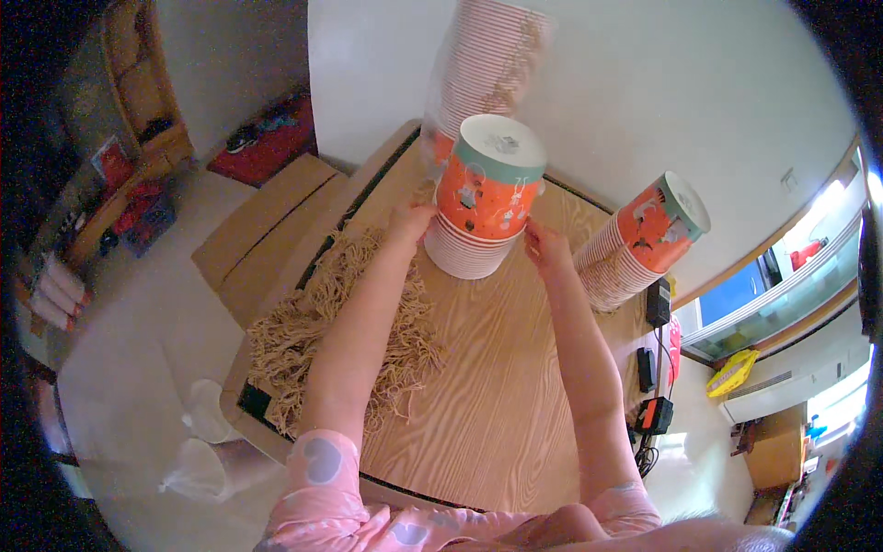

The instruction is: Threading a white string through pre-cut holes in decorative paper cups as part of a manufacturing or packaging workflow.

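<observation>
In front of me on the wooden table stands a stack of upside-down paper buckets (478, 189). The top one is orange with a green band, small drawings and a white base; below it show several white rims. My left hand (411, 226) grips this bucket's left side near the rim, its fingertips partly hidden. At the opposite side, my right hand (547, 247) has its fingers closed at the rim. Beside my left forearm lies a loose heap of tan cords (340, 322).
A tall stack of buckets in clear plastic (487, 69) rises behind, with tan cord down its side. Another corded stack (639, 241) leans at the right, near black power adapters (655, 414). Cardboard (267, 230) lies left of the table (497, 396); plastic-wrapped rolls (221, 469) are on the floor.
</observation>
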{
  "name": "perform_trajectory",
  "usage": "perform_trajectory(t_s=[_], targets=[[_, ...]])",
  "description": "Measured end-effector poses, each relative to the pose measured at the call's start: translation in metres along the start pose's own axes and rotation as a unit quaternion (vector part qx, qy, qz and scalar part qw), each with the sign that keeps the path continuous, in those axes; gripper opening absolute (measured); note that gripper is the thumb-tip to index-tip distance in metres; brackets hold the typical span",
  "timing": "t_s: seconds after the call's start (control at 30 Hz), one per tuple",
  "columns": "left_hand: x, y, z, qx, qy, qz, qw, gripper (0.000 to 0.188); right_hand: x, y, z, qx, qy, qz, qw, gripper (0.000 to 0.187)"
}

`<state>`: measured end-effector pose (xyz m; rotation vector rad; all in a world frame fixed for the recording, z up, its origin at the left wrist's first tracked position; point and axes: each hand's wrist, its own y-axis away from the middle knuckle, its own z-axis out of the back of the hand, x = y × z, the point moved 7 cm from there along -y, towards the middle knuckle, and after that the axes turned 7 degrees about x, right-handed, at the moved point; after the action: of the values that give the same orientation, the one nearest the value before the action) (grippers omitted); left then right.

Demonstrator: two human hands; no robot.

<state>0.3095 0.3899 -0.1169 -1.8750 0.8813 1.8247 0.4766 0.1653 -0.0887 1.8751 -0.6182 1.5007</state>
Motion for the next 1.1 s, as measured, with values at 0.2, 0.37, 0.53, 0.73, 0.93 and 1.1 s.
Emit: perform_trajectory(t_s=[0.2, 0.37, 0.53, 0.73, 0.93, 1.1], targets=[[-0.022, 0.009, -0.007, 0.035, 0.053, -0.003, 0.998, 0.017, 0.015, -0.01, 0.003, -0.003, -0.033, 0.017, 0.999, 0.017], [-0.067, 0.024, -0.012, 0.033, 0.06, -0.062, 0.996, 0.018, 0.052, -0.017, 0.001, 0.051, -0.041, 0.078, 0.995, 0.017], [-0.091, 0.036, -0.008, 0.059, 0.048, -0.147, 0.986, 0.015, 0.107, 0.036, -0.044, 0.073, -0.134, 0.21, 0.966, 0.022], [-0.106, 0.12, -0.008, 0.053, 0.117, -0.212, 0.969, 0.013, 0.117, 0.108, -0.034, 0.064, -0.113, 0.298, 0.946, 0.021], [-0.052, 0.232, -0.004, 0.153, 0.132, -0.157, 0.967, 0.022, 0.07, 0.238, -0.024, -0.033, -0.11, 0.302, 0.946, 0.016], [-0.012, 0.317, 0.013, 0.155, 0.081, -0.067, 0.982, 0.042, 0.028, 0.312, -0.026, -0.089, 0.048, 0.367, 0.925, 0.016]])
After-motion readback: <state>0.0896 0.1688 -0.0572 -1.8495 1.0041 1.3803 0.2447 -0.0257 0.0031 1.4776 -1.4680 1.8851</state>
